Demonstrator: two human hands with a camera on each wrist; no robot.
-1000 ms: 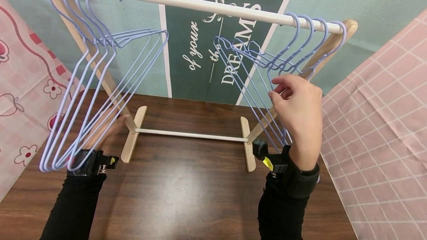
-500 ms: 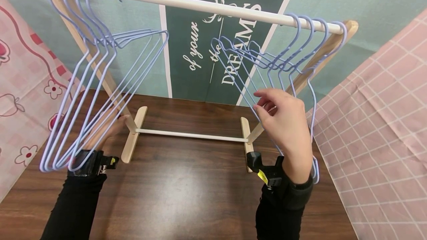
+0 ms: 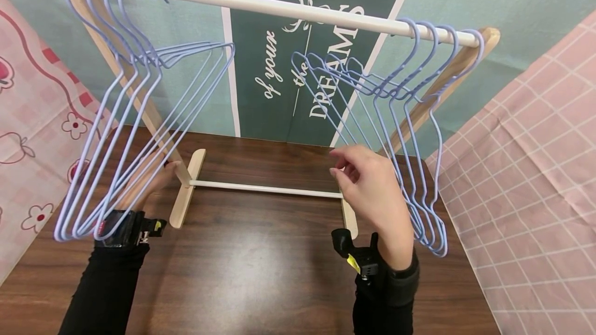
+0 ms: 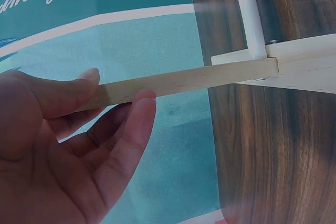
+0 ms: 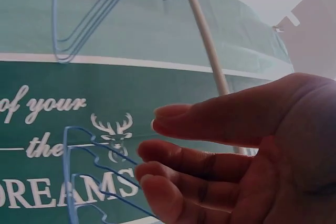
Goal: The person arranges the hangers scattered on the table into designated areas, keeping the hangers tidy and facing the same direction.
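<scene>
My left hand (image 3: 148,177) grips the left wooden post of a clothes rack low down, partly hidden behind blue hangers in the head view. In the left wrist view thumb and fingers pinch that post (image 4: 184,81) from both sides. My right hand (image 3: 372,187) hovers in front of the rack's right side, fingers loosely bent, holding nothing. Behind and to the right of it, several blue hangers (image 3: 438,149) hang from the white top rod (image 3: 261,5). Several more hangers (image 3: 231,55) hang at the rod's left end.
A white lower bar (image 3: 265,188) joins the wooden feet (image 3: 188,190) on the brown wooden table (image 3: 242,273). Behind the rack hangs a green cloth (image 3: 270,107) with lettering. Pink patterned cloths stand on the left and on the right (image 3: 526,169).
My right hand has moved down and to the left, away from the right hangers. The frontmost of these now hang slightly farther spread. The left hand has stayed on the post.
</scene>
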